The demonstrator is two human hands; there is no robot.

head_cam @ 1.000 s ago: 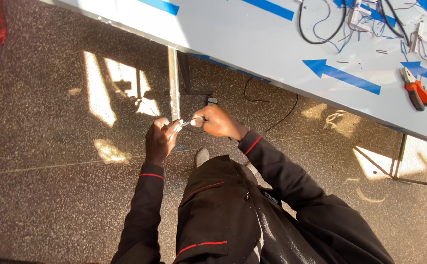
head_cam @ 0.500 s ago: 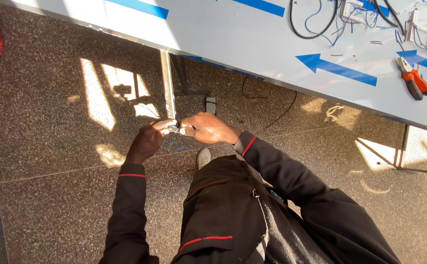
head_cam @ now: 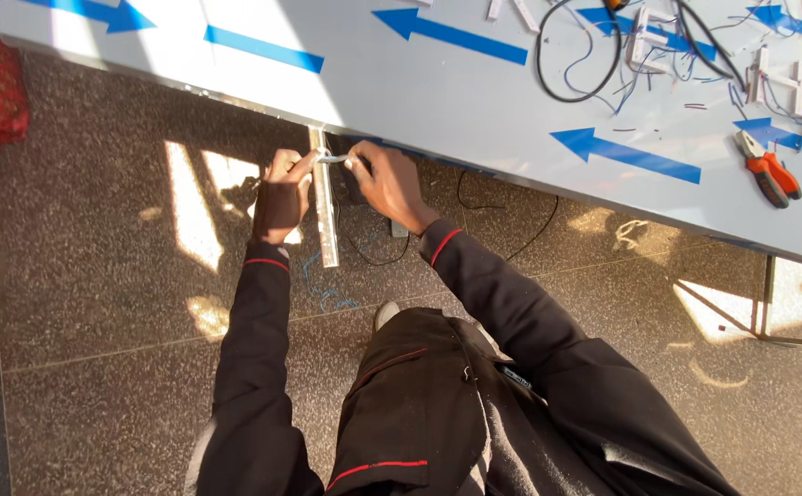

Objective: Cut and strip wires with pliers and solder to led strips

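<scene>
Fingers of both hands pinch the two ends of a short pale wire piece (head_cam: 332,158), stretched taut between them just below the edge of the white table (head_cam: 474,101). The left hand (head_cam: 282,195) closes on its left end, the right hand (head_cam: 384,184) on the other, apparently to keep it straight. It crosses in front of a metal table leg (head_cam: 326,216). Well apart on the tabletop lie orange-handled pliers (head_cam: 768,173) and a black cable loop (head_cam: 577,55).

Bright sun patches, hard shadows, sharp
</scene>
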